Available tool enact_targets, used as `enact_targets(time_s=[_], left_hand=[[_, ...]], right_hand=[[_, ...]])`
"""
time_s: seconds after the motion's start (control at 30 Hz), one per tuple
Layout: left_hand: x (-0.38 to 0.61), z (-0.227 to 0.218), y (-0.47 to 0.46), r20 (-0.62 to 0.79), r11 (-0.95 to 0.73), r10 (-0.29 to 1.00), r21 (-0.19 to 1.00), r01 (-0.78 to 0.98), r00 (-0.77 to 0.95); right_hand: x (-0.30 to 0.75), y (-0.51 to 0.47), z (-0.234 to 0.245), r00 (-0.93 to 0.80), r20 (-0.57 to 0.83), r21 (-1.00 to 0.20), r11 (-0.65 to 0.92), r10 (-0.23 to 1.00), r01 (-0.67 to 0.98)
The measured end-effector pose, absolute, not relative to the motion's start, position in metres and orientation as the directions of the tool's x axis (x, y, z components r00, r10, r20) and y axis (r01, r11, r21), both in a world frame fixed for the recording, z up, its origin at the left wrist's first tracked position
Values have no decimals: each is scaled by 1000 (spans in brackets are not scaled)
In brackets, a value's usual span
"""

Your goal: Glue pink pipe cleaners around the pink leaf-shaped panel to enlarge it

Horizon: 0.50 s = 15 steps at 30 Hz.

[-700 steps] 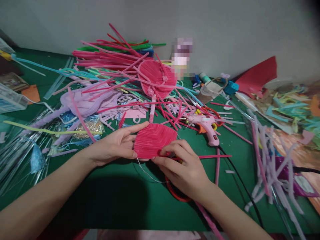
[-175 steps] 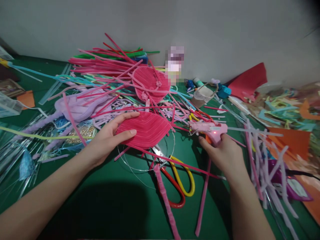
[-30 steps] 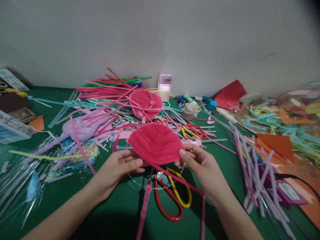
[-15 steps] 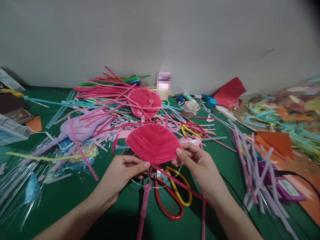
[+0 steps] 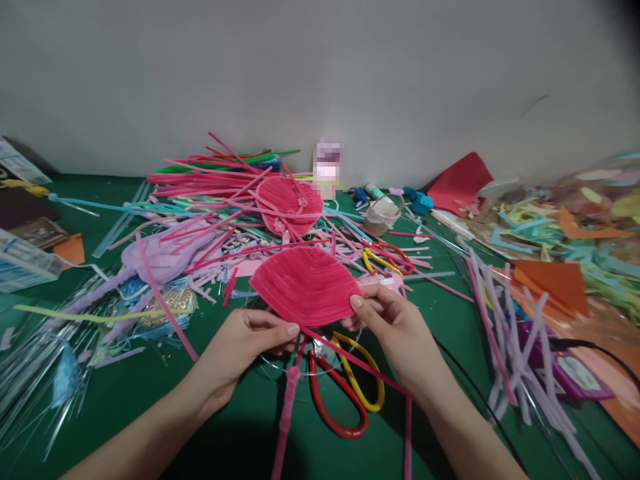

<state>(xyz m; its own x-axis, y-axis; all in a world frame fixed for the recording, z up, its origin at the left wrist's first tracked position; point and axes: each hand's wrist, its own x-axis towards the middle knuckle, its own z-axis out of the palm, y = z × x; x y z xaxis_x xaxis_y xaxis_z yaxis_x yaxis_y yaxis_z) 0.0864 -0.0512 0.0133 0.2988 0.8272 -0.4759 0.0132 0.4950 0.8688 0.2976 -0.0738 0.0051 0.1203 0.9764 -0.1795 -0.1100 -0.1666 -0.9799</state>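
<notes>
A pink petal-shaped piece made of pipe cleaner rows [image 5: 306, 285] is held up between both hands. My left hand [image 5: 257, 339] pinches its lower edge, thumb on top, where a loose pink pipe cleaner [image 5: 357, 360] leaves the piece and slants down to the right. My right hand [image 5: 387, 317] grips the right tip between thumb and fingers. Below the piece hangs a wrapped pink stem [image 5: 286, 413]. Scissors with red and yellow handles [image 5: 337, 393] lie under it on the green table [image 5: 220, 440], their blades partly hidden. A thin clear wire loop [image 5: 320, 372] shows around there.
Behind lie a finished-looking pink round piece [image 5: 290, 207], a pile of pink pipe cleaners [image 5: 200, 183], a purple piece [image 5: 167, 253] and a small basket [image 5: 383, 217]. Lilac strips [image 5: 523, 347] and a purple device with a cable [image 5: 570, 370] are at right. Clear sticks [image 5: 45, 373] lie left.
Almost nothing differs. Both hands keep their hold on the pink piece, which has shifted very slightly left.
</notes>
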Motion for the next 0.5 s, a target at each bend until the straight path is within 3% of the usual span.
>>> enact_targets(time_s=[0.2,0.5], left_hand=[[87,11,-56,-517,557,803,828,-63,297],[88,2,-59,-505,520,834,854,-11,221]], right_hand=[[296,-74,2,123,-168,-981,-153,978,-121],[293,-74,4,96,-208,-974,-196,973,-115]])
